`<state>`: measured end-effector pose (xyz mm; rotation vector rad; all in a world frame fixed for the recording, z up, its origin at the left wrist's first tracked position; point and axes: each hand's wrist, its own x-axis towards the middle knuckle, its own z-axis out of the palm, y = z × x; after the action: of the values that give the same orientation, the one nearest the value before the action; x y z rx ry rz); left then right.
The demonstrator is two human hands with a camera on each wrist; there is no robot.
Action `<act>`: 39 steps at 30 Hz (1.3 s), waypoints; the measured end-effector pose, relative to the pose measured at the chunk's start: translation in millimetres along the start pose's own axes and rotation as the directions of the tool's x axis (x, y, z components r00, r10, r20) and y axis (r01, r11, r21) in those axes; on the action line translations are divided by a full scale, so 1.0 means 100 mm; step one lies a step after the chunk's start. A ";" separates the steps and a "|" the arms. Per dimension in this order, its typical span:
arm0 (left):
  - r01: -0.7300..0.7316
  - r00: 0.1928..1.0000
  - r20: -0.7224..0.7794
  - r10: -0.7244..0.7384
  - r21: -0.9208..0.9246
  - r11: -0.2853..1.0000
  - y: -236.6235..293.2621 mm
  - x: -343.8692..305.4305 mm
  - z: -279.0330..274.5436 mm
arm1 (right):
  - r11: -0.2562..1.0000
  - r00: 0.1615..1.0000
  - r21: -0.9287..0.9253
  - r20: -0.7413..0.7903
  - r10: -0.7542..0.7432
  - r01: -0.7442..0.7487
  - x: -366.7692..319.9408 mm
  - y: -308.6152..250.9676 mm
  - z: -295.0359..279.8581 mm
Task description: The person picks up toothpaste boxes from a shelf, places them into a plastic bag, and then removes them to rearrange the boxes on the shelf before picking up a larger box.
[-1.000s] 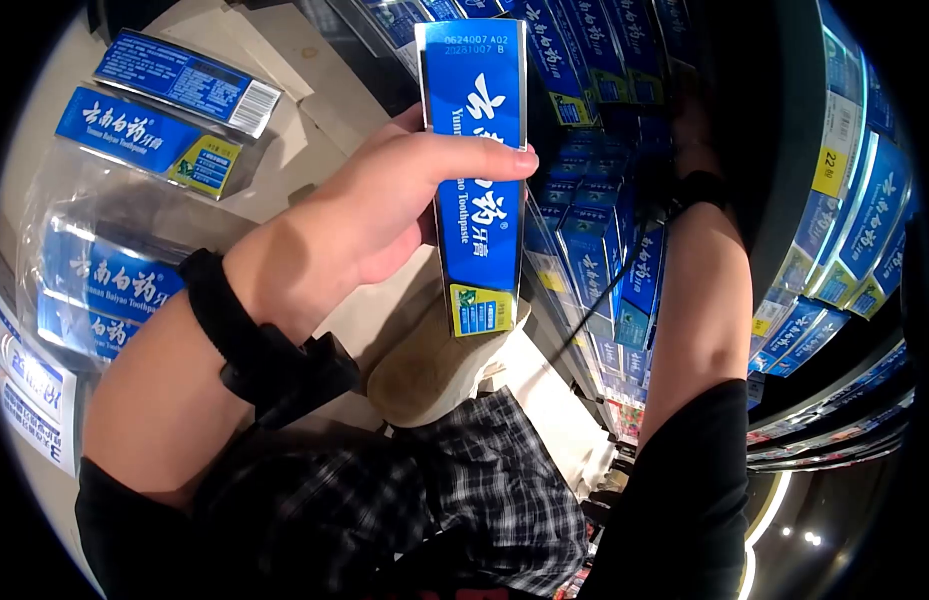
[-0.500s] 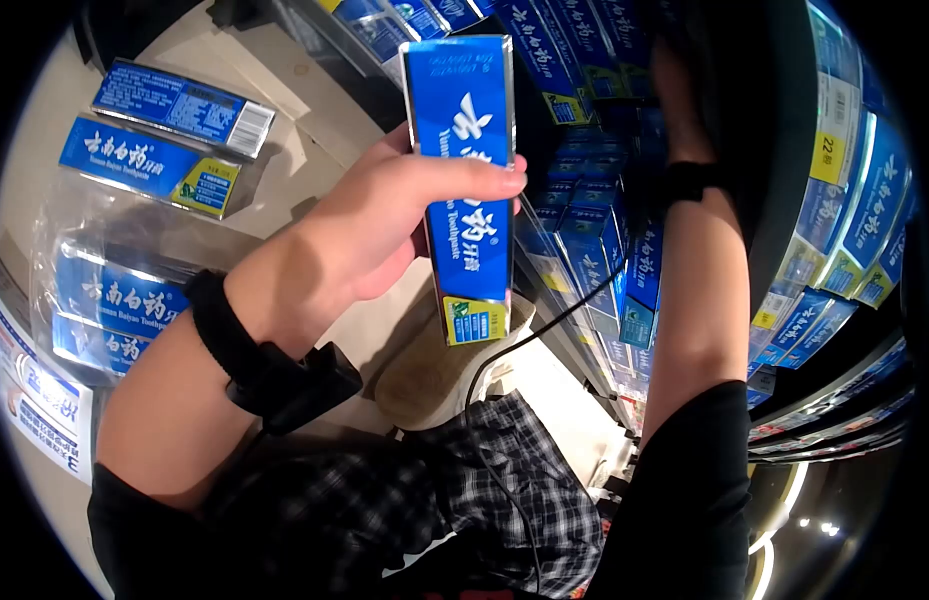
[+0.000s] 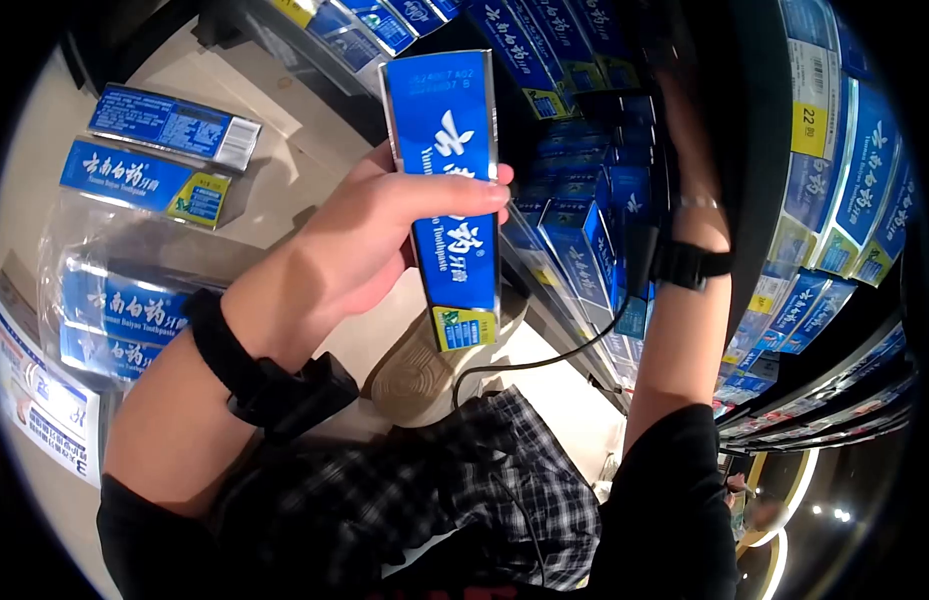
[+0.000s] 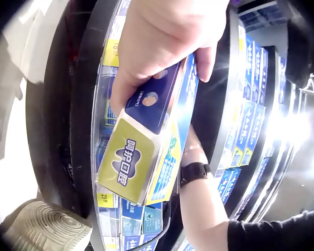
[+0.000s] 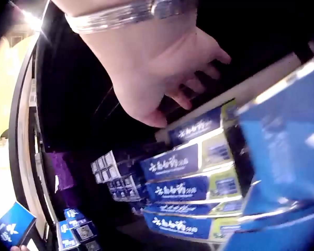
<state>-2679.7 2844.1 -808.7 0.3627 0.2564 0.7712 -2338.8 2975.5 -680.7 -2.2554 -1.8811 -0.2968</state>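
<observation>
In the head view my left hand (image 3: 369, 225) grips a blue Yunnan Baiyao toothpaste box (image 3: 454, 270), thumb across its front. The left wrist view shows the green end of this toothpaste box (image 4: 126, 164), with fingers and thumb on opposite sides. My right arm reaches into a dark shelf, where the hand is hard to see from the head. From the right wrist, my right hand (image 5: 157, 70) appears with loosely bent fingers and nothing in them. Its fingertips are just above a stack of toothpaste boxes (image 5: 172, 188) inside the shelf.
Two loose toothpaste boxes (image 3: 144, 185) lie at left, near a clear-wrapped pack (image 3: 124, 310) and a printed card (image 3: 54, 400). A shoe (image 3: 409, 375) is below the held box. A black cable (image 3: 544, 366) runs to the right wrist. Stocked shelves (image 3: 814, 230) curve along the right.
My right forearm has drawn back somewhat from the shelf's depth. The left hand keeps its grip on the toothpaste box, which sits slightly lower and further left in the head view.
</observation>
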 end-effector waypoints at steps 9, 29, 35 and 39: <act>-0.055 0.998 -0.011 0.055 0.010 0.998 0.02 -0.11 0.16 | 0.792 0.890 0.501 0.443 0.111 -0.348 -0.70 0.20 -0.16; -0.133 0.988 -0.087 0.124 -0.105 0.986 0.09 -0.24 0.18 | 1.000 0.966 -0.014 0.257 0.008 -0.005 -1.21 -0.37 -0.42; -0.364 0.925 -0.193 0.327 -0.202 0.909 0.03 -0.13 0.29 | 0.834 0.838 0.474 0.301 -0.455 0.283 -2.19 -1.58 -0.57; -0.433 0.901 -0.088 0.424 -0.164 0.886 0.02 -0.02 0.40 | 0.875 0.928 0.447 0.211 -0.306 0.187 -2.22 -1.63 -0.22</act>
<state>-2668.3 2834.9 -771.7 0.2291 0.1506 1.2343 -2538.9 2788.5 -717.2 -1.8376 -2.1238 0.3830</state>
